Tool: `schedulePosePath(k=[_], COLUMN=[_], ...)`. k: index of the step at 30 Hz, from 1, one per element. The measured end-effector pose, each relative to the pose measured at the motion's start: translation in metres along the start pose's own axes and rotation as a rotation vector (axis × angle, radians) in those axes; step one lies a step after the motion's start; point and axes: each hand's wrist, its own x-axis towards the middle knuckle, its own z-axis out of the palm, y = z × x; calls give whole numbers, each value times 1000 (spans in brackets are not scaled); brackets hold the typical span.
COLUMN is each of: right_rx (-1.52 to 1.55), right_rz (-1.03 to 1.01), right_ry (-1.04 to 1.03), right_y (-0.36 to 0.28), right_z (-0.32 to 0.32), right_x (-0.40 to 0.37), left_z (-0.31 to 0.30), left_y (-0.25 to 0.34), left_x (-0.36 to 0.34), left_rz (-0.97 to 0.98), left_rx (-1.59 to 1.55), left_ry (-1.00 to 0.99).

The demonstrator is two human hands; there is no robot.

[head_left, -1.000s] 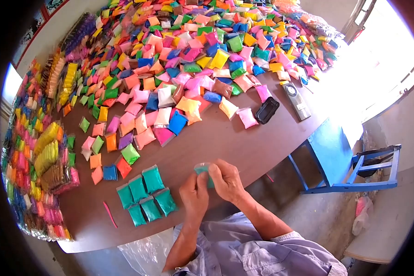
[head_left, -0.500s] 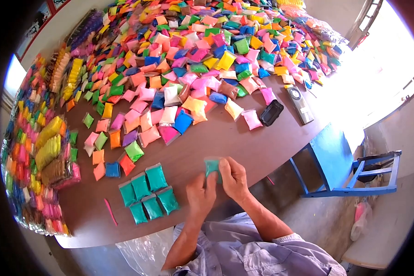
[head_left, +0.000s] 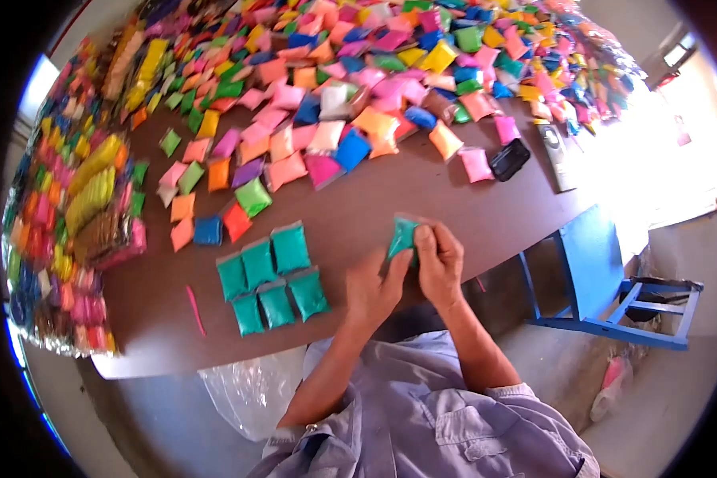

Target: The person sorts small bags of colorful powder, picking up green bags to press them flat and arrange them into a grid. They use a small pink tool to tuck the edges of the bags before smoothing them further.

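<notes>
Brown table (head_left: 350, 231) — heaped coloured packets (head_left: 358, 88), six teal packets (head_left: 272, 277).

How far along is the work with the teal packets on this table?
Done: six teal packets lie in two rows of three on the table. In hand: the left hand and right hand together pinch a seventh teal packet. Left: the large spread of mixed-colour packets farther back looks unsorted.
</notes>
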Motion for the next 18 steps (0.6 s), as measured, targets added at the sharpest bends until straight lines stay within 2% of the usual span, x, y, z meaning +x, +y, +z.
schedulePosePath(k=[1,5,6,8,14,16,18], right_rx=[6,62,79,-62,-6,-46,-33], right_rz=[4,12,26,-87,-60,-86,-44], right_ry=[-12,-66,-87,-35,-45,-60,-84], right_y=[-5,-3,-2,-2,6,2,-1], right_z=[1,-3,-2,-2,-3,-2,-8], right_x=[0,0,0,3,2,2,1], left_z=[1,5,4,2,4,5,5], left_y=[2,-8,-9,-7,-5,-5,-10], left_x=[0,-1,-1,0,-2,-3,-1], left_rz=[52,28,44,57,-4,17,28], left_rx=[-56,25,-28,-77,-189,-157,-164], left_ry=[31,80,65,61,-37,50,49])
